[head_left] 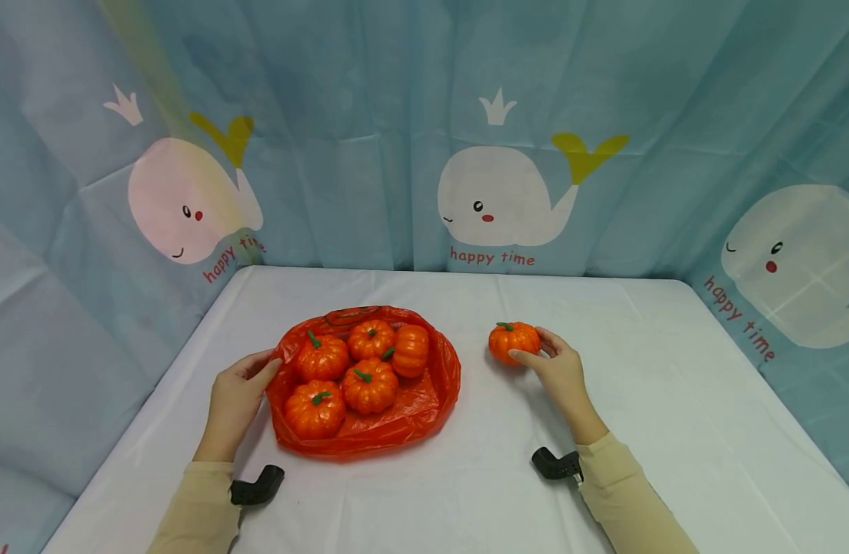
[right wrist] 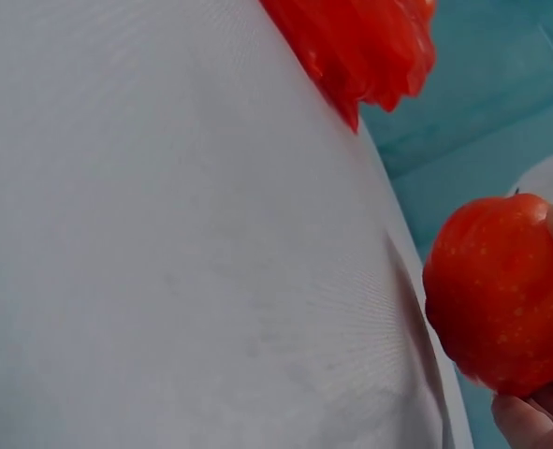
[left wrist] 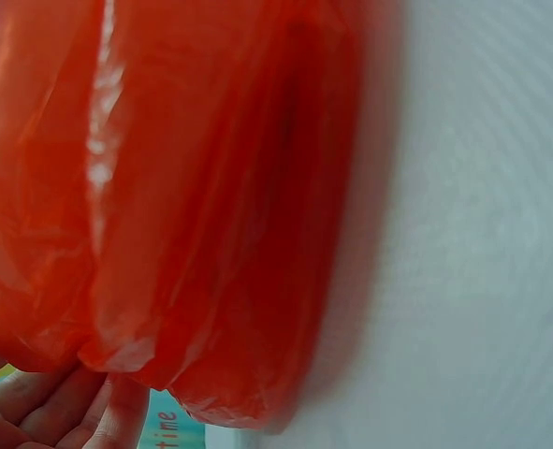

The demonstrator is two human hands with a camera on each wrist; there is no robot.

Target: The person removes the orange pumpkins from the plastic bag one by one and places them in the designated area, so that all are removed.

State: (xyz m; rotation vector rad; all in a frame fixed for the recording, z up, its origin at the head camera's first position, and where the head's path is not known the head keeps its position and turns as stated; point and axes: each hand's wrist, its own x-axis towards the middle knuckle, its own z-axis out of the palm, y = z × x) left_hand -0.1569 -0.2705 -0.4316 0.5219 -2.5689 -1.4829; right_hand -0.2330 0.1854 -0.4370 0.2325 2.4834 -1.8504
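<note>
A red plastic bag [head_left: 417, 404] lies spread with its mouth up, left of the table's middle. Inside it sit several small orange pumpkins [head_left: 371, 386] with green stems. My left hand [head_left: 239, 392] pinches the bag's left rim between thumb and fingers; in the left wrist view the bag's side [left wrist: 211, 187] hides most of that hand. To the right of the bag, my right hand [head_left: 559, 373] holds another small pumpkin [head_left: 513, 342] between thumb and fingers. The right wrist view shows this pumpkin [right wrist: 501, 295] held just off the white cloth, fingers at its edge.
A white cloth covers the table [head_left: 480, 477]. Behind and at both sides hangs a blue curtain [head_left: 369, 154] printed with whales. A black wrist mount [head_left: 258, 486] juts from the left sleeve, and another black mount [head_left: 557, 464] from the right.
</note>
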